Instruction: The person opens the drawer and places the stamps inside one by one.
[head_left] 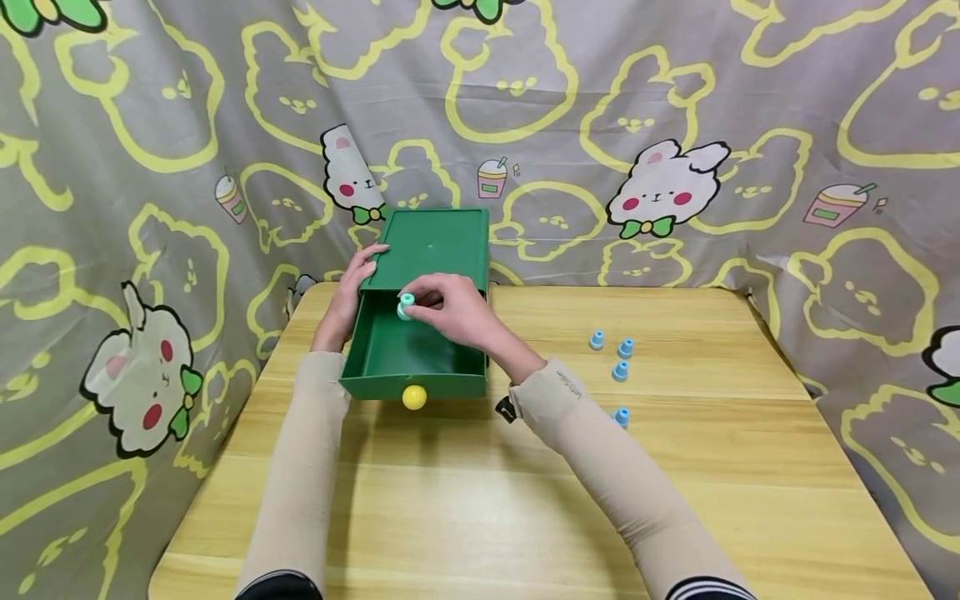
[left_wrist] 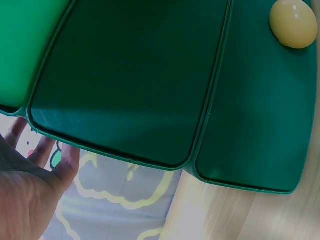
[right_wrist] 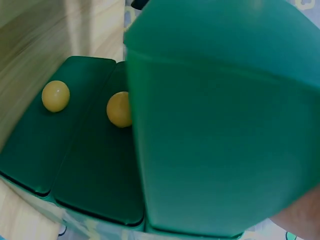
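Seemingly stowing, the right hand point(head_left: 452, 312) pinches a teal stopper point(head_left: 406, 305) to lower drawerward, relaxed left hand point(head_left: 348, 297) against the cabinet point(head_left: 431, 250).

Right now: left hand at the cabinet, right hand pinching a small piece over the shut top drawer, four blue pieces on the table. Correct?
No: the head view shows the top drawer open, not shut. Rest right: left hand at the cabinet, right hand pinching a small piece over that drawer, four blue pieces on the table.
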